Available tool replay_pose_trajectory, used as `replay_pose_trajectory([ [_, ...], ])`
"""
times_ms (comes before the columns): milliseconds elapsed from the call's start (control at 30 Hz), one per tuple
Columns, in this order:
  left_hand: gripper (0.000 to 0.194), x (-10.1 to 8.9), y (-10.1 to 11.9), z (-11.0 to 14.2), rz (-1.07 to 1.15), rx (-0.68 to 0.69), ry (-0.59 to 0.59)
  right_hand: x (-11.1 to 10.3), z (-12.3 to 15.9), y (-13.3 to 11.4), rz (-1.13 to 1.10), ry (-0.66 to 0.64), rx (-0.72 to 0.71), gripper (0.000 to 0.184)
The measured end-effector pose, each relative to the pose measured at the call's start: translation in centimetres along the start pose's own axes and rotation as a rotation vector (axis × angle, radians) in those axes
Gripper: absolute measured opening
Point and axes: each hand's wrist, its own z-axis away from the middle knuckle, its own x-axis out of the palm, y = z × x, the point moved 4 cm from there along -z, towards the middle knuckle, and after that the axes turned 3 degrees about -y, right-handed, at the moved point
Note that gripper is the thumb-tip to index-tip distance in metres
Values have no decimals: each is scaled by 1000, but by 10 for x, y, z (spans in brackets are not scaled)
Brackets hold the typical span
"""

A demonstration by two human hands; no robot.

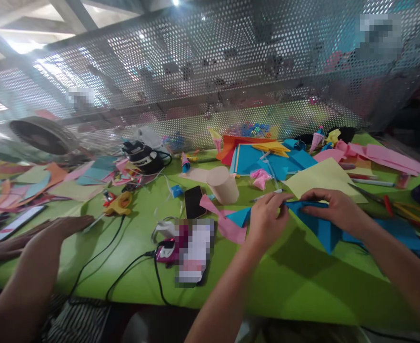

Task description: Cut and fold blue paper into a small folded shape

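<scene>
A piece of folded blue paper (319,226) hangs just above the green table, its pointed corner facing down. My right hand (333,209) pinches its upper edge between thumb and fingers. My left hand (269,219) has its fingertips closed at the paper's left end. Another blue paper tip (239,218) shows at the left of that hand; whether it belongs to the same piece is hidden. Beneath this tip lies a pink paper strip (231,228). Behind my hands is a pale yellow sheet (322,178).
A cardboard-coloured cylinder (223,186), a black phone (195,202) and a blurred-out phone (195,252) with cables stand left of my hands. Scissors (388,205) lie at right. Another person's arms (42,243) rest at left. Perforated metal panel (213,76) behind.
</scene>
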Motion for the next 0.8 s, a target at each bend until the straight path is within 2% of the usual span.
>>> replay_pose_trajectory([
  [100, 40, 0, -1, 0, 72, -45, 12, 0, 3, 4, -29, 26, 17, 44],
  [333, 23, 1, -6, -1, 194, -156, 11, -1, 9, 4, -59, 46, 71, 42],
  [667, 17, 3, -10, -1, 446, -313, -6, -1, 12, -1, -63, 92, 61, 42],
  [800, 15, 7, -14, -1, 579, -384, -84, -2, 13, -1, -24, 103, 33, 43],
])
